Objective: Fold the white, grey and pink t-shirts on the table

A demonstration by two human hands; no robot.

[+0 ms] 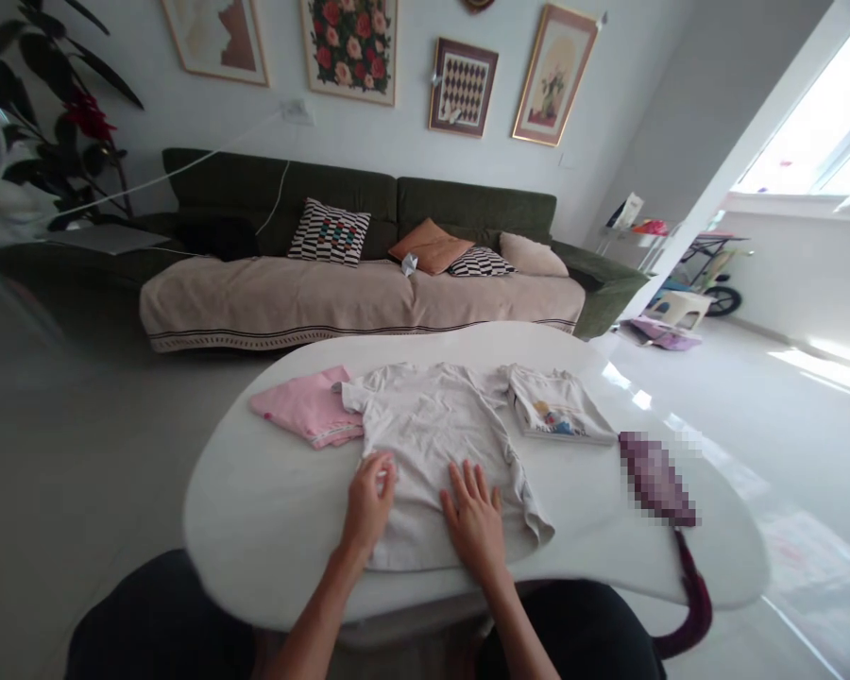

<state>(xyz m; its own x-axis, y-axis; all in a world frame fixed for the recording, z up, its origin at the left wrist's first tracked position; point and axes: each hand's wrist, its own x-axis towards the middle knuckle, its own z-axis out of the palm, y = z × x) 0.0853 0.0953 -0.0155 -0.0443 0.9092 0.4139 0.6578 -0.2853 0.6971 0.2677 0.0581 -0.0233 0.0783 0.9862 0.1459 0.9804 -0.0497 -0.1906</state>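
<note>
A pale grey short-sleeved T-shirt (432, 425) lies spread on the white table (276, 529), wrinkled, its hem towards me. My left hand (370, 501) is at the shirt's left edge, fingers curled in a pinch on the fabric; the exact fingertip contact is hard to make out. Flat on the lower right part of the shirt rests my right hand (476, 519), fingers stretched out. A folded pink cloth (312, 406) touches the left sleeve. Beside the right sleeve is a folded white garment (556, 406) with a coloured print.
On the table's right side lies a pixelated purple item (657, 480), a dark red strap (695, 595) hanging from it over the edge. Behind the table stands a green sofa (467, 203) with a beige cover and several cushions. A white stool (680, 307) is at the far right.
</note>
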